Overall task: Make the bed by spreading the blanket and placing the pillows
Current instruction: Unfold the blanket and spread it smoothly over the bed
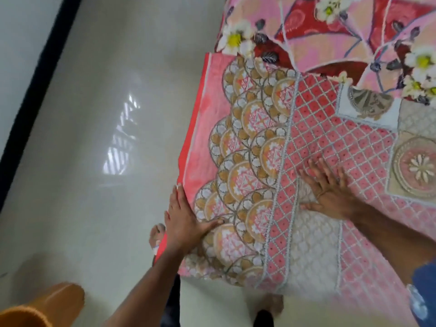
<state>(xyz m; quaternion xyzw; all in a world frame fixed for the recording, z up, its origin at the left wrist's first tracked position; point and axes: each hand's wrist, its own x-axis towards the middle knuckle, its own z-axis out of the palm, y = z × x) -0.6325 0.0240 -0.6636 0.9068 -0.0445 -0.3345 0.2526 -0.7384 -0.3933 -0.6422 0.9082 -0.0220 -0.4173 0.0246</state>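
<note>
Pressing my spread left hand (pixel 184 223) and right hand (pixel 330 190) flat, I judge the blanket (pixel 313 142) soft, light; grip its nine-o'clock edge.

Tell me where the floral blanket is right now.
In the head view, the pink and red floral blanket with white flowers lies at top right, overlapping the coral patterned bedsheet, beyond both hands.

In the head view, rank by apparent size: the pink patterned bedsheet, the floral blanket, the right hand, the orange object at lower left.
1. Pink patterned bedsheet
2. Floral blanket, cut off by the frame
3. Orange object, near the camera and partly cropped, so unsure against
4. Right hand
</note>
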